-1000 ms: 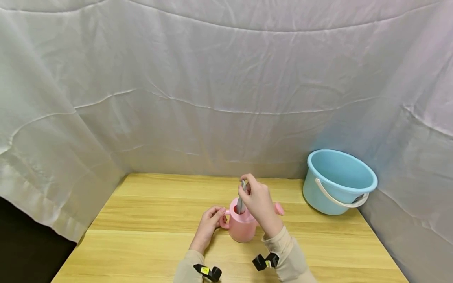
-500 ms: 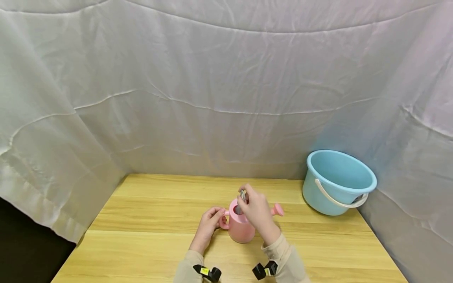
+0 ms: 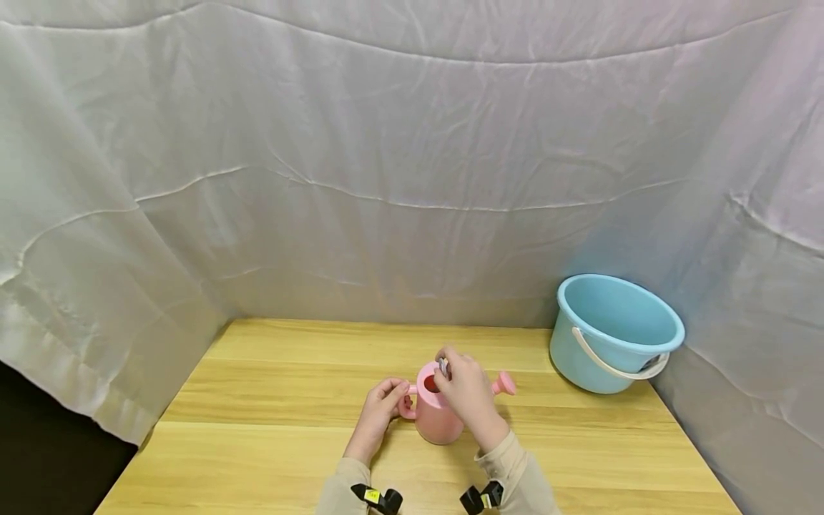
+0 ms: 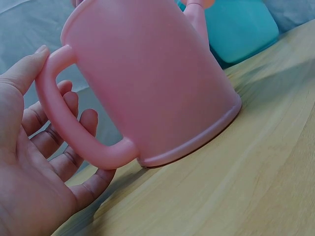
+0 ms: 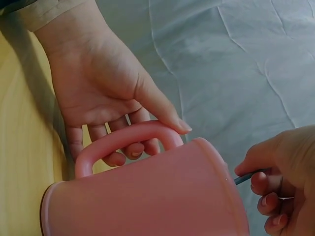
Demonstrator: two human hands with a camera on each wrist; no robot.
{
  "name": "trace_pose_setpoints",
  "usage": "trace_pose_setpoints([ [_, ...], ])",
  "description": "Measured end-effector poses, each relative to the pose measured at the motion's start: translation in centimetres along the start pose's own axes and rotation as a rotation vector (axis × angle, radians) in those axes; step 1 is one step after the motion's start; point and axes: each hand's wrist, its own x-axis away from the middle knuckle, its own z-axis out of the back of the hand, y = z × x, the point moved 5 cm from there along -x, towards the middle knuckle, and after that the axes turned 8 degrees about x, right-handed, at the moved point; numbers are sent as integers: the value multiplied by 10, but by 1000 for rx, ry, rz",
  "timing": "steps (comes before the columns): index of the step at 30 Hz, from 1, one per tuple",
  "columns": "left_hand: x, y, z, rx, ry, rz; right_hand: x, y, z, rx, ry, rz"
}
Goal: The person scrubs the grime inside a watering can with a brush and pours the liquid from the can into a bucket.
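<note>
A pink watering can (image 3: 439, 423) stands upright on the wooden table, its spout pointing right. My left hand (image 3: 378, 413) holds the can's handle (image 4: 58, 110): in the left wrist view the thumb lies on its top and the fingers reach through and around it. Over the can's opening, my right hand (image 3: 468, 392) pinches a thin grey tool (image 5: 248, 177). The tool's lower part is hidden inside the can, and its kind cannot be made out. In the right wrist view, the right fingers (image 5: 275, 184) close around its end just beyond the rim.
A light blue bucket (image 3: 582, 357) with a white handle (image 3: 601, 363) stands at the table's back right corner. Grey cloth (image 3: 386, 250) hangs behind the table (image 3: 270, 436) and along both sides.
My right hand has moved down toward the can's opening, and the grey tool has sunk deeper into the can. My left hand has stayed on the handle.
</note>
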Motion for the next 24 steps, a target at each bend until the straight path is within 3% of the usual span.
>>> trace_pose_setpoints([
  [14, -1, -1, 1, -2, 5, 5, 0, 4, -4, 48, -28, -2],
  [24, -1, -1, 1, 3, 8, 2, -10, -2, 17, 54, 24, 46],
])
